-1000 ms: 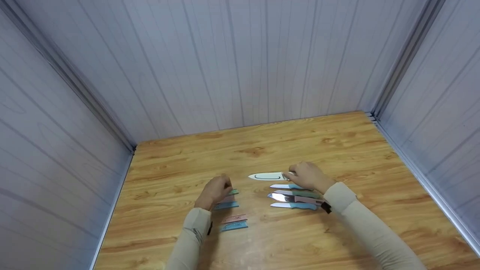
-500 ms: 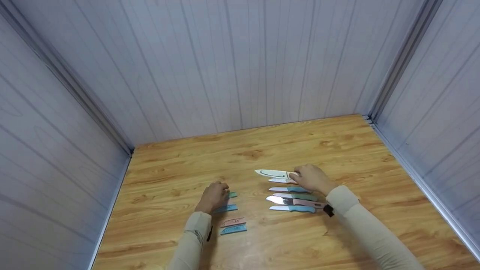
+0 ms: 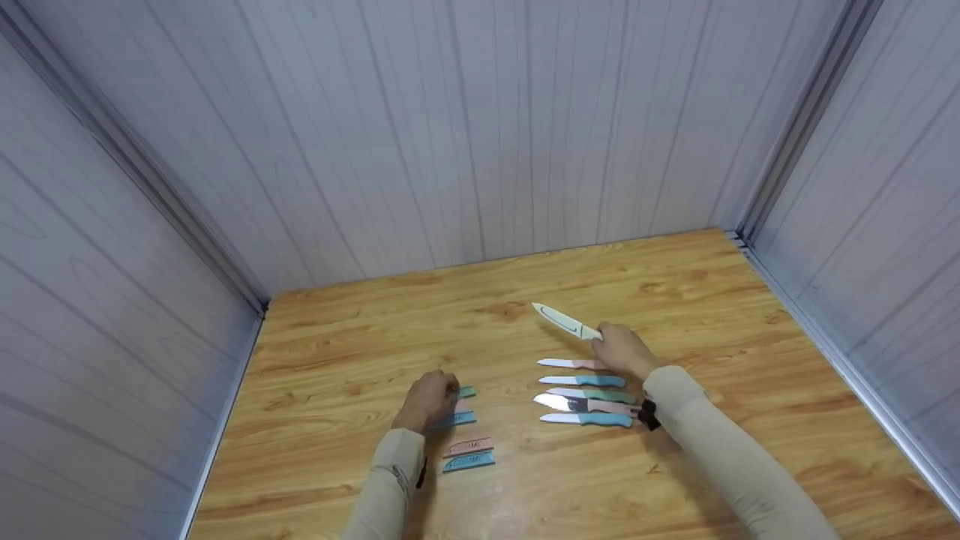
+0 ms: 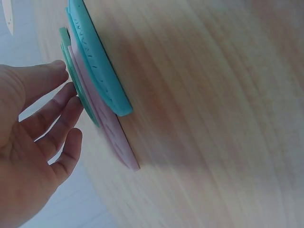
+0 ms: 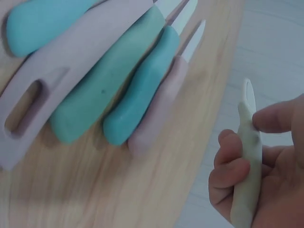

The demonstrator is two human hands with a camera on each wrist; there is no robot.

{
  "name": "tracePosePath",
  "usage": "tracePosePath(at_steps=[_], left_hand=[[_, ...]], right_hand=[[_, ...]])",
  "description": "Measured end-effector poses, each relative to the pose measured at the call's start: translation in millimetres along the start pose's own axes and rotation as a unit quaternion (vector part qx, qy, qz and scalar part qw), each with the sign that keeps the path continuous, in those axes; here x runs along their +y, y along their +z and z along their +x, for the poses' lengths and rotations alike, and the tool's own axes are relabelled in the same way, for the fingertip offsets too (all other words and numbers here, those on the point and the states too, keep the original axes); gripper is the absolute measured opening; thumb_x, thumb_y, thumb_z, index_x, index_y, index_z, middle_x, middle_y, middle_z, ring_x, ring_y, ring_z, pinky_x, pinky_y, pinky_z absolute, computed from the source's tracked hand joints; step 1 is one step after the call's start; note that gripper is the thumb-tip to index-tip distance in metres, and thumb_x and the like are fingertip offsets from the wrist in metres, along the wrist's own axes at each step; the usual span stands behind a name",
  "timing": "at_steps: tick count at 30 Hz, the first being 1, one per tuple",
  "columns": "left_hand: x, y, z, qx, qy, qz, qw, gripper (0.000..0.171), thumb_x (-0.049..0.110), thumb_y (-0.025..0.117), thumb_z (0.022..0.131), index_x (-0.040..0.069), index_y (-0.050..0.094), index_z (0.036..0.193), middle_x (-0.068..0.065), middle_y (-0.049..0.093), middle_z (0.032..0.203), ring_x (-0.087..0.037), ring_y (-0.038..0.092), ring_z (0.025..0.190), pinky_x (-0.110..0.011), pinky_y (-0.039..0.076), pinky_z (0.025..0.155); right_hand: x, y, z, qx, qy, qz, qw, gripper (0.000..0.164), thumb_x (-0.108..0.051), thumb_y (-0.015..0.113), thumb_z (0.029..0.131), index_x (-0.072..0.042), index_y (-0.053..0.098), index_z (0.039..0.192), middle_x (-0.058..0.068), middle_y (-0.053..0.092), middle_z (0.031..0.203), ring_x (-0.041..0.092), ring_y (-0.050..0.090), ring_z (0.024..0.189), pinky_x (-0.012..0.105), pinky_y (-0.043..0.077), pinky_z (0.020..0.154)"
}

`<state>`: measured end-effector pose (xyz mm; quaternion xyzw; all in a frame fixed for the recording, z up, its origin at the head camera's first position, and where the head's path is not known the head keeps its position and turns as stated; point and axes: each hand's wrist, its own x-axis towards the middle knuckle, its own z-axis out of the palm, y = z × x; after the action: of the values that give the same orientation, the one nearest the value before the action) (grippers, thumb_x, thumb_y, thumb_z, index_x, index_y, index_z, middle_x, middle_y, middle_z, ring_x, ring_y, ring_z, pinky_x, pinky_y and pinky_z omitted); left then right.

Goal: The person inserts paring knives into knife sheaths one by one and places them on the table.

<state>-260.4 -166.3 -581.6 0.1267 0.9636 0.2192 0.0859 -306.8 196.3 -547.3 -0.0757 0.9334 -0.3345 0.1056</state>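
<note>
My right hand (image 3: 624, 351) grips the cream handle of a white-bladed knife (image 3: 559, 319), raised with its tip pointing to the upper left. In the right wrist view, fingers and thumb wrap that cream handle (image 5: 248, 190). Below it lie a small pink-handled knife (image 3: 556, 363), a blue-handled knife (image 3: 600, 381) and a green-handled knife (image 3: 602, 394). My left hand (image 3: 426, 399) is beside a green blade sheath (image 3: 468, 391), fingers loosely bent. In the left wrist view, the fingertips are at the green sheath (image 4: 84, 99); contact is unclear. Pink (image 4: 121, 147) and blue (image 4: 97, 61) sheaths lie next to it.
A wide pink-handled knife with a slotted handle (image 3: 609, 406) and another blue-handled knife (image 3: 609, 420) complete the row. Nearer the front lie a pink sheath (image 3: 468, 447) and a blue sheath (image 3: 469, 461). Pale panels (image 3: 495, 135) wall the wooden table (image 3: 360, 330) at back and sides.
My right hand has lifted the cream knife from above the row, and its blade has swung to point up and left. The small pink-handled knife now shows below. My left hand barely moved.
</note>
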Motion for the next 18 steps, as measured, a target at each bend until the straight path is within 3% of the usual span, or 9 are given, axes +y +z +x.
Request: tracePosePath(at_steps=[4,11,18], left_hand=[[-1.9,1.9,0.3,-0.003,-0.005,0.0,1.0,0.014,0.001,0.063,0.087,0.004,0.068,0.1,-0.006,0.058,0.093,-0.024,0.056,0.088,-0.044,0.047,0.079],[-3.4,3.0,0.3,-0.001,-0.002,0.007,1.0,0.015,0.001,0.062,0.087,0.003,0.068,0.101,-0.006,0.058,0.092,-0.025,0.056,0.088,-0.044,0.047,0.079],[-2.9,2.5,-0.7,0.009,-0.002,0.006,0.9999,0.011,0.003,0.063,0.087,0.005,0.067,0.097,-0.004,0.055,0.088,-0.022,0.053,0.083,-0.042,0.046,0.075]], right_hand=[[3,3,11,-0.007,0.032,0.014,0.999,0.033,-0.015,0.041,0.097,0.008,0.051,0.118,0.011,0.054,0.082,0.02,0.049,0.064,0.032,0.04,0.056],[2,5,31,0.011,0.048,0.006,0.999,0.035,-0.013,0.04,0.096,0.013,0.049,0.117,0.021,0.057,0.099,0.027,0.05,0.078,0.04,0.043,0.073],[0,13,45,0.017,0.072,0.024,0.997,0.027,-0.011,0.042,0.095,0.01,0.052,0.107,0.015,0.053,0.088,0.026,0.048,0.076,0.039,0.042,0.072]])
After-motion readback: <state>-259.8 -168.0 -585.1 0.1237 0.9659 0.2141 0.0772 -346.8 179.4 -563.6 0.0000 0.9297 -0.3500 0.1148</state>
